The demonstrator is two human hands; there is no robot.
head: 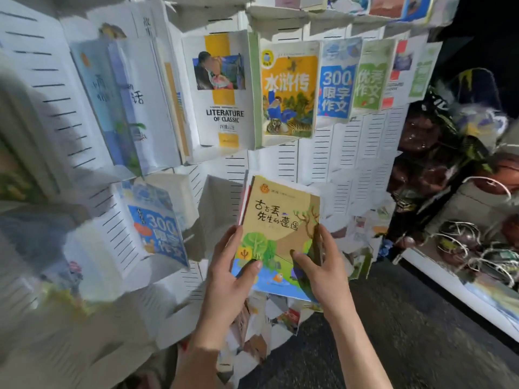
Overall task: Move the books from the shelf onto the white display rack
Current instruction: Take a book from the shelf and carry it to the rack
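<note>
In front of the white rack, below its tiger-cover book, a tan book is held upright in both hands. The left hand grips its left edge, thumb pressed on the cover. The right hand pinches the right edge, thumb on the front. Behind the tan book sits at least 1 more, red-edged. Right of the rack, a shelf carries netted balls.
</note>
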